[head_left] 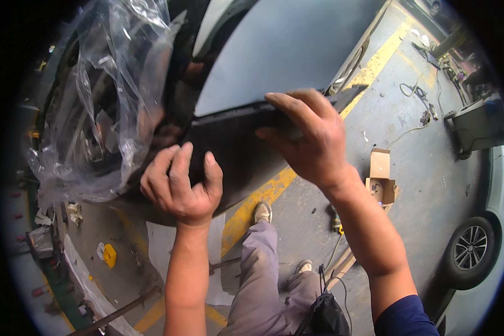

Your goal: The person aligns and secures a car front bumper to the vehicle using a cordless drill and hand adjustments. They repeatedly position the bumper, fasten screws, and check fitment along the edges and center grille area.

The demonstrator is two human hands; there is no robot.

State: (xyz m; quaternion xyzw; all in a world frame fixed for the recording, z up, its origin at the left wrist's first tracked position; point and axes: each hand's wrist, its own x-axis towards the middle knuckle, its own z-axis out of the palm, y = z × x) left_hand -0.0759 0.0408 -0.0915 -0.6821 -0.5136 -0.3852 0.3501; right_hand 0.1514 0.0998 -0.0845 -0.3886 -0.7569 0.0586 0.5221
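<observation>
A glossy black car body panel (235,148) slopes in front of me, below a smooth grey-blue surface (269,50) that may be glass or paint. My right hand (313,134) pinches the panel's upper edge, fingers over the top and thumb on the dark face. My left hand (185,185) is at the panel's lower left, fingers slightly bent, thumb apart, holding nothing. Whether its fingertips touch the panel I cannot tell. Crumpled clear plastic film (112,95) drapes over the dark bodywork to the left.
An open cardboard box (381,187) lies on the grey floor to the right, near a cable (417,129). Farther right are a parked car's wheel (470,246) and a grey cabinet (479,126). A yellow object (110,255) and a metal bar (123,308) are at lower left.
</observation>
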